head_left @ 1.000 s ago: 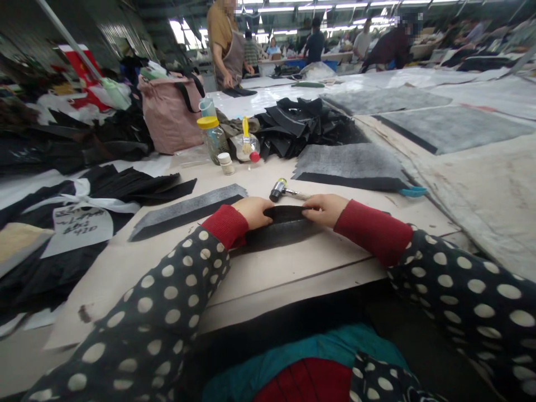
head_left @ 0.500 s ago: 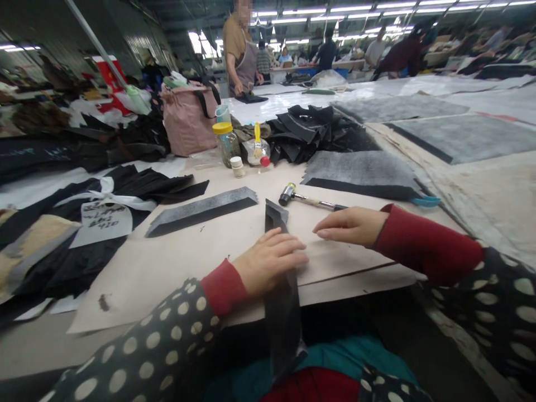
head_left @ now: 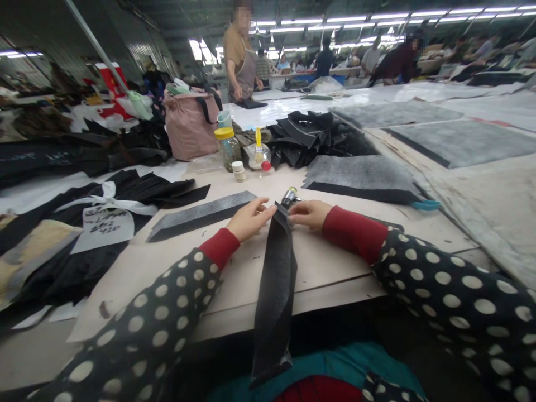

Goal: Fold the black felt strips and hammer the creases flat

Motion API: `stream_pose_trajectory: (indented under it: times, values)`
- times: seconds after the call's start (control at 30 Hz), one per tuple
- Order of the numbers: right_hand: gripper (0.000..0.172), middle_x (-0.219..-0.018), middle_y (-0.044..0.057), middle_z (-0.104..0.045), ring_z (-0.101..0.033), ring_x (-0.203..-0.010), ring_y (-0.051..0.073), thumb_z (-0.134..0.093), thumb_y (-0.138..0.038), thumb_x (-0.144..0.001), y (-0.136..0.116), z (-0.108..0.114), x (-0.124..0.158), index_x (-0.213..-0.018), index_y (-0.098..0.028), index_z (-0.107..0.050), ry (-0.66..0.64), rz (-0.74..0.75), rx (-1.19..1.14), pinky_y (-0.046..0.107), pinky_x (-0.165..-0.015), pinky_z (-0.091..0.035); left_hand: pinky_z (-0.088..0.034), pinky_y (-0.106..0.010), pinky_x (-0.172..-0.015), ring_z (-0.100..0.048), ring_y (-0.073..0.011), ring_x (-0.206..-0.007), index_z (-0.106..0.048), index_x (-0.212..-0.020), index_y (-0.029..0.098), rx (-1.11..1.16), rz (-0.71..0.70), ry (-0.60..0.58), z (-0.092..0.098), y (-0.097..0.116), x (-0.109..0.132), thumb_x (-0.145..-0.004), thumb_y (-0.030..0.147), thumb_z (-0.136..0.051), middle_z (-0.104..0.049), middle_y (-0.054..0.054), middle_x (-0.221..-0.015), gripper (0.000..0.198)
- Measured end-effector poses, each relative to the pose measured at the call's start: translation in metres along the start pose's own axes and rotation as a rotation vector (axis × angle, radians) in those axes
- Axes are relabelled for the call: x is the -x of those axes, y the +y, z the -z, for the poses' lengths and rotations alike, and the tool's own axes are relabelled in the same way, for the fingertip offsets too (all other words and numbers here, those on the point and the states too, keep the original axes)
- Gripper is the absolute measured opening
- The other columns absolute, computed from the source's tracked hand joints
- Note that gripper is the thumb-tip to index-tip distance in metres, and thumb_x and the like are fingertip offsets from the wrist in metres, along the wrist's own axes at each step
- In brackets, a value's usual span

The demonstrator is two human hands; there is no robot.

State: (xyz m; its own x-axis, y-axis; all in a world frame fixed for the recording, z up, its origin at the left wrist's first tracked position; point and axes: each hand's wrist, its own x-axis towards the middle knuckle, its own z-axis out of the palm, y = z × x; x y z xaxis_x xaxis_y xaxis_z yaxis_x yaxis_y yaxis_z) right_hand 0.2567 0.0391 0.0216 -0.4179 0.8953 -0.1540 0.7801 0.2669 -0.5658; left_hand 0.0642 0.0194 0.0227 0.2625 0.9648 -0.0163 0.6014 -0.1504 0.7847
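A long black fabric strip runs from the table's middle toward me and hangs over the front edge into my lap. My left hand pinches its far end from the left, fingers closed on the corner. My right hand grips the same far end from the right. Just behind my hands lies a small hammer, partly hidden by my right hand. A grey strip with a black edge lies left of my left hand.
A yellow-lidded jar, a small white pot and a bottle with a brush stand behind. Black fabric pieces are heaped beyond. A pink bag, a labelled bundle and blue scissors lie around. A person in an apron works farther back.
The strip has been turned from lying crosswise to pointing toward me. My left hand slid up from its middle to the far end, and my right hand moved left onto that end.
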Motion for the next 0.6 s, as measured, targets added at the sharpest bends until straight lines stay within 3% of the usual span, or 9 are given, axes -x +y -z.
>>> stream_pose_trajectory:
  times: [0.1,0.2,0.3,0.43,0.6]
  values:
    - [0.026,-0.087,0.002,-0.065,-0.057,-0.075,0.012,-0.056,-0.023,-0.072,-0.002,-0.012,-0.008,-0.096,-0.014,-0.059,0.033,0.027,-0.054,0.022,-0.067,-0.043,-0.042,-0.017,-0.046,-0.054,-0.0090,-0.061,-0.043,-0.114,0.014,0.218,0.066,-0.114,-0.010,-0.003,-0.011,-0.075,0.020,-0.049,-0.056,-0.002,-0.080,0.039]
    - [0.024,-0.083,0.001,-0.064,-0.056,-0.072,0.012,-0.054,-0.019,-0.069,-0.010,-0.020,-0.014,-0.092,-0.015,-0.060,0.014,0.073,-0.049,0.022,-0.066,-0.043,-0.039,-0.016,-0.044,-0.049,-0.0059,-0.051,-0.044,-0.108,0.014,0.300,0.121,-0.168,-0.009,-0.009,-0.009,-0.071,0.009,-0.047,-0.054,0.002,-0.071,0.038]
    - [0.025,-0.078,0.001,-0.063,-0.055,-0.069,0.012,-0.053,-0.022,-0.068,-0.020,-0.024,-0.018,-0.091,-0.015,-0.060,0.000,0.128,0.007,0.021,-0.062,-0.041,-0.041,-0.020,-0.047,-0.048,-0.0071,-0.050,-0.047,-0.107,0.015,0.135,0.061,-0.190,0.003,-0.016,-0.002,-0.067,0.010,-0.051,-0.054,0.003,-0.071,0.040]
    - [0.027,-0.081,0.003,-0.063,-0.054,-0.070,0.014,-0.052,-0.022,-0.067,-0.032,-0.026,-0.019,-0.092,-0.016,-0.062,0.014,0.167,0.117,0.022,-0.062,-0.040,-0.044,-0.026,-0.069,-0.053,-0.0118,-0.071,-0.061,-0.090,0.016,-0.250,-0.197,-0.048,0.016,-0.025,0.003,-0.065,0.012,-0.054,-0.056,-0.001,-0.083,0.025]
    - [0.027,-0.085,0.005,-0.062,-0.053,-0.073,0.014,-0.050,-0.023,-0.070,-0.033,-0.028,-0.018,-0.094,-0.015,-0.062,0.056,0.257,0.151,0.022,-0.064,-0.039,-0.043,-0.025,-0.072,-0.052,-0.0120,-0.074,-0.063,-0.086,0.016,-0.355,-0.260,0.002,0.017,-0.034,0.001,-0.072,0.013,-0.048,-0.055,-0.001,-0.082,0.020]
